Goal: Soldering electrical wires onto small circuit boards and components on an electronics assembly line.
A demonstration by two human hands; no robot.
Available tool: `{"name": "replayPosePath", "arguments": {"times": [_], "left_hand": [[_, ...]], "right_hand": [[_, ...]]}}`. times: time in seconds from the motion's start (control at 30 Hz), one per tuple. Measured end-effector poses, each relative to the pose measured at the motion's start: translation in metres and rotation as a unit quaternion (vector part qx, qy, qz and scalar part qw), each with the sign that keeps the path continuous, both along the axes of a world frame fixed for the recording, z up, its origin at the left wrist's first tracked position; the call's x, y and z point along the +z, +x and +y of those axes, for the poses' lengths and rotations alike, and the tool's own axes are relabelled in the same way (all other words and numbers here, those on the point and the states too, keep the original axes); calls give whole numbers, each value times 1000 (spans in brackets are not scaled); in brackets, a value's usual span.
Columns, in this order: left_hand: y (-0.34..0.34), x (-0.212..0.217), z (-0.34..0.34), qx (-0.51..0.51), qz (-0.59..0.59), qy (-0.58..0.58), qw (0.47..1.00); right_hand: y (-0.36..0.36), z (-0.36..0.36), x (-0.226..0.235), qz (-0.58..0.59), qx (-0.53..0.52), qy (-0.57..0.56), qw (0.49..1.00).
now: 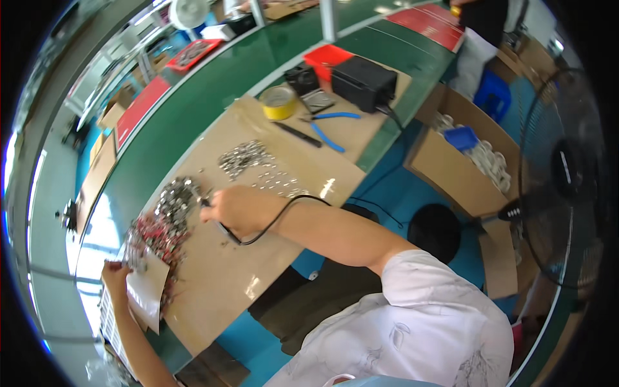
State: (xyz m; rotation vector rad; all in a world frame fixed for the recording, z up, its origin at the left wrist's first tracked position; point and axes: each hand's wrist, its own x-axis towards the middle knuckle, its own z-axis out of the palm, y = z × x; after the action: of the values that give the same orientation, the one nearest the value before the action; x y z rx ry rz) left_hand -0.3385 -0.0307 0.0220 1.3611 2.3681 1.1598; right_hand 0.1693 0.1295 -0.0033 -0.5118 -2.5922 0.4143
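Note:
My right hand [235, 209] is closed round a soldering iron [224, 229], whose black cord loops back under my forearm. Its front end points at a heap of small shiny metal parts [175, 200]. Away at the left, the fingers of my left hand [117, 278] are bent together beside a pile of red and silver pieces [155, 233]; what they pinch is too small to make out. A white sheet or bag [148, 290] lies against that hand. Beyond my right hand, more small metal parts [245, 158] are heaped and scattered on the brown board [225, 284].
Farther back on the board are yellow tape [278, 103], blue-handled pliers [329, 138], a black pen-like tool [296, 134], a black box [364, 84] with a cable and a red tray [327, 58]. Right of the table stand a carton [445, 168] and a fan [570, 171]. Another person [480, 45] stands behind.

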Motion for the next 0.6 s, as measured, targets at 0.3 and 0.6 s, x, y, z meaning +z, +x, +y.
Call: {"name": "replayPosePath", "arguments": {"times": [0.3, 0.6], "left_hand": [[23, 20, 6, -68, 138, -108, 982], [40, 35, 17, -93, 219, -185, 953]], "right_hand": [[4, -5, 5, 9, 18, -23, 1000], [-2, -2, -6, 68, 30, 2, 997]]}}
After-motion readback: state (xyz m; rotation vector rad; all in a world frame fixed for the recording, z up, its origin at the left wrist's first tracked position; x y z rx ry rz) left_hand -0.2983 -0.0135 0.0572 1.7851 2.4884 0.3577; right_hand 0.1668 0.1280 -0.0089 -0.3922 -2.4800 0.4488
